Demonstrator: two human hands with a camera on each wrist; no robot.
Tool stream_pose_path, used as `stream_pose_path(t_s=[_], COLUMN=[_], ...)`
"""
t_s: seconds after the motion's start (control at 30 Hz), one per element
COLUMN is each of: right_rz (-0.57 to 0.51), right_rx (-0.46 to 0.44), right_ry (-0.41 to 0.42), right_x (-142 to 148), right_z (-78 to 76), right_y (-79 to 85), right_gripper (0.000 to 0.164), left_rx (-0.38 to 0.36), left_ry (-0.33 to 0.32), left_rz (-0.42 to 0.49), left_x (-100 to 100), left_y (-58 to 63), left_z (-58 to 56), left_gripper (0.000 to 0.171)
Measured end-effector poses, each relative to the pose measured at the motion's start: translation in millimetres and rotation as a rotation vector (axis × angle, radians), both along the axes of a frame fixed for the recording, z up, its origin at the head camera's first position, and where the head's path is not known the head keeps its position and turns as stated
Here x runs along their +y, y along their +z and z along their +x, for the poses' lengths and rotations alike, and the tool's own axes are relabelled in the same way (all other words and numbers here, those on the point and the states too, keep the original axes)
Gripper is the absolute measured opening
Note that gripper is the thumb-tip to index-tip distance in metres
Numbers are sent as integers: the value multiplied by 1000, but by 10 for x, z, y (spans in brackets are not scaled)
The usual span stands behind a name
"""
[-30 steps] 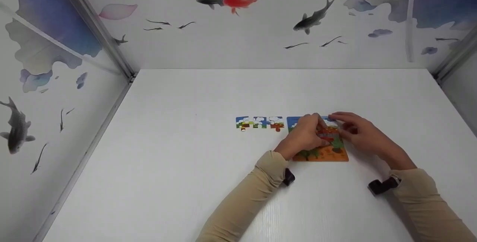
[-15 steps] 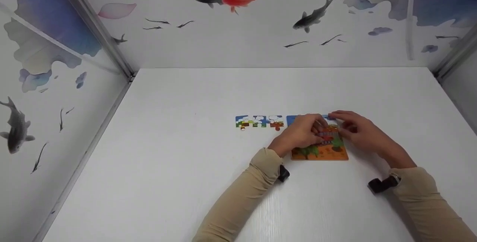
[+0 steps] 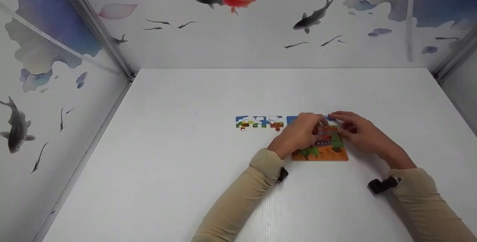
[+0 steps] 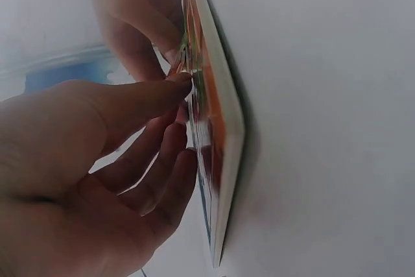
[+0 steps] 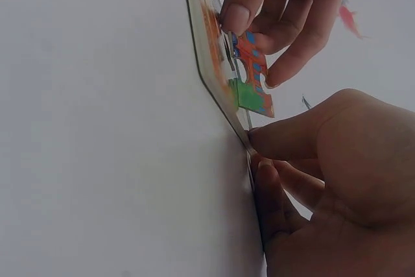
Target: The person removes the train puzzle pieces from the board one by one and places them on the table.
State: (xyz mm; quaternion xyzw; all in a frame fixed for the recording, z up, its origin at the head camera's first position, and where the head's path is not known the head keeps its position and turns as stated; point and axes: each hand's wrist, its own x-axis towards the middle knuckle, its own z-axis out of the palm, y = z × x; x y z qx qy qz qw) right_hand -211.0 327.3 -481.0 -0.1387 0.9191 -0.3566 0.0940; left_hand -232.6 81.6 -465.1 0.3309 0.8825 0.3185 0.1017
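A square jigsaw board [image 3: 324, 154] with an orange, green and blue picture lies on the table, right of the middle. My left hand [image 3: 300, 130] is over its upper part, pinching a puzzle piece [image 5: 253, 72] between thumb and fingers. That piece is orange with blue patches and a green end, and in the right wrist view it stands tilted up from the board's face. At the board's right side my right hand [image 3: 359, 132] grips the edge near the upper corner, thumb and curled fingers against it. The left hand covers part of the picture.
Several loose puzzle pieces [image 3: 259, 122] lie in a row just left of the board. The white table [image 3: 167, 152] is bounded by a back wall [image 3: 261, 44] and a left wall [image 3: 74, 96], both printed with fish.
My left hand has shifted slightly left, its wrist turning a little, and more of the board's middle shows. The right hand has stayed at the board's edge.
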Motion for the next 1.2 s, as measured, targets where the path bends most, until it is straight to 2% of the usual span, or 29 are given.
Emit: stream_pose_path(t_s=[0.33,0.7,0.97,1.2], right_rz=[-4,27,51,51], right_rx=[2,-3,-8,-23], right_ry=[0,-14,-34,-37], right_x=[-10,-18,-31,-39], right_z=[5,-16,-27,-19], right_y=[24,-4,-17,-4], right_gripper=[51,51,52,53], left_rx=[130,196,201,239], left_ry=[3,31,60,60], left_rz=[-83,-102,-58,-42], left_x=[-3,-75,-237,-469], left_y=[-20,47,143,168], left_z=[-27,-1,8,64], left_gripper=[32,30,32,39])
